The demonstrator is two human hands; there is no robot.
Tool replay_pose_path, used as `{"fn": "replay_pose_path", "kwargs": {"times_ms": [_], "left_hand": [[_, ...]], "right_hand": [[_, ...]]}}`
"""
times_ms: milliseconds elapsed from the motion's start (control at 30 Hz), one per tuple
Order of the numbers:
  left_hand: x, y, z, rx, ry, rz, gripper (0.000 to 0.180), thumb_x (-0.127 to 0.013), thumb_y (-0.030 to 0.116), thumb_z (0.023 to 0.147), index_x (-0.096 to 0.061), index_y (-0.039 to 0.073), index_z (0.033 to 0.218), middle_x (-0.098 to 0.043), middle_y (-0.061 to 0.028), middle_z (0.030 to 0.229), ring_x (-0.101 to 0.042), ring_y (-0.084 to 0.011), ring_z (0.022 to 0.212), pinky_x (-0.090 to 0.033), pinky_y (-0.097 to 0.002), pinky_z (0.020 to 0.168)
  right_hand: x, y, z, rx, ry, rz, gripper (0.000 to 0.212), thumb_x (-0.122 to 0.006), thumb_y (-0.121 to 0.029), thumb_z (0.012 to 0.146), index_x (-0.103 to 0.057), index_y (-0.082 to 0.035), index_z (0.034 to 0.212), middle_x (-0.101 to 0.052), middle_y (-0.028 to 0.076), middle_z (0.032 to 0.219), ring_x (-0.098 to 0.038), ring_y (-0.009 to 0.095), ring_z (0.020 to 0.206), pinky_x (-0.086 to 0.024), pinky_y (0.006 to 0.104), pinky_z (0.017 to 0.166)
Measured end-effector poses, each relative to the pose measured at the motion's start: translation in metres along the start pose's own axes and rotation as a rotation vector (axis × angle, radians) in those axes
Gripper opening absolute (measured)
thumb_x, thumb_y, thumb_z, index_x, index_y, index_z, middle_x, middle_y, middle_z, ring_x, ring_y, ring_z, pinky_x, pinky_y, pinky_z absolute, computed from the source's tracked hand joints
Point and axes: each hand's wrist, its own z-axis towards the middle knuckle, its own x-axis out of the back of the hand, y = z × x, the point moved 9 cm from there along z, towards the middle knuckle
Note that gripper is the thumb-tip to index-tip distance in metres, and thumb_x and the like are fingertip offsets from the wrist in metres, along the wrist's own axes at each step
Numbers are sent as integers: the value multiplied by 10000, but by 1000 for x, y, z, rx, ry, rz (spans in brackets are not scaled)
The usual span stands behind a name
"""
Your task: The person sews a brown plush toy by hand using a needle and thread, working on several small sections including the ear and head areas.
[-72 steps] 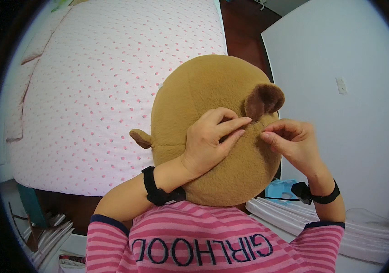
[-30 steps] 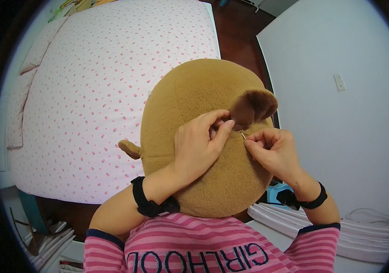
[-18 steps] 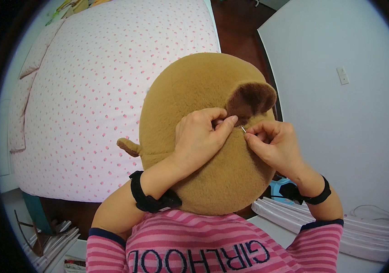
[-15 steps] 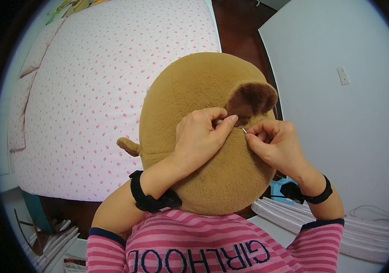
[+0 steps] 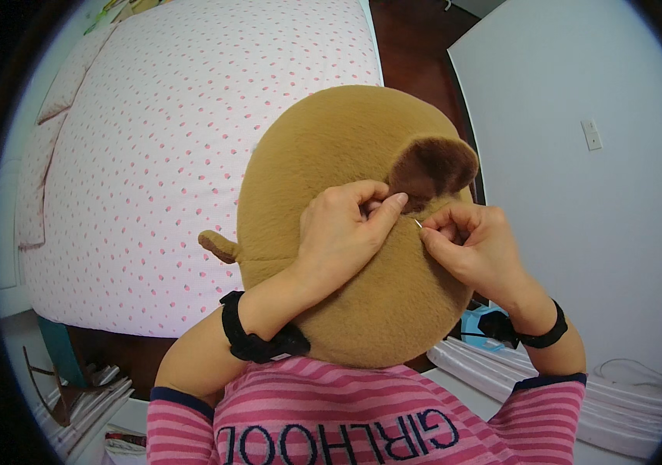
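Note:
A big round tan plush toy (image 5: pixel 369 310) rests against my lap. Sticking out on its right is a short ear-like flap with a dark brown inner face (image 5: pixel 435 165), and a small tan stub (image 5: pixel 216 246) juts from the left side. My left hand (image 5: pixel 342 231) lies over the plush, thumb and fingers pinching its fabric just below the brown flap. Close beside it, my right hand (image 5: pixel 474 246) pinches a thin, shiny sewing needle (image 5: pixel 418 223) between thumb and fingers, tip at the fur near the pinched spot. Any thread is too fine to make out.
To the left and ahead spreads a bed (image 5: pixel 145 178) with a white sheet dotted in pink. A pale wall (image 5: pixel 563 209) with a switch plate (image 5: pixel 591 135) stands at the right. White plastic-wrapped lengths (image 5: pixel 548 395) and a light blue item (image 5: pixel 479 329) lie below my right arm.
Both hands keep nearly the same hold on the plush and needle. The whole view has shifted slightly, and less of the needle shows beyond my right fingers.

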Motion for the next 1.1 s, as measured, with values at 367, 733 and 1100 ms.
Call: {"fn": "replay_pose_path", "kwargs": {"times_ms": [367, 733, 1100], "left_hand": [[-2, 3, 0, 0, 13, 27, 225, -643, 200, 876, -647, -20, 828, -526, 36, 591, -435, -22, 560, -353, -216, 492], [-3, -2, 1, 49, -13, 17, 238, -634, 203, 884, -642, -24, 815, -532, 39, 598, -434, -18, 566, -350, -213, 493], [-5, -13, 5, 84, -50, -106, 230, -635, 200, 889, -649, -18, 817, -564, 52, 646, -458, -12, 596, -367, -191, 521]], "right_hand": [[1, 10, 1, 15, 37, 56, 112, -656, -95, 769, -657, 15, 793, -558, 15, 571, -490, 38, 537, -414, 212, 503], [6, -14, -7, 382, 158, -168, 69, -666, -57, 747, -649, -14, 798, -633, 125, 700, -636, 262, 625, -492, 319, 548], [3, -31, 0, 625, 104, -374, 93, -685, -50, 727, -630, -61, 802, -591, 90, 703, -608, 268, 628, -478, 343, 534]]}}
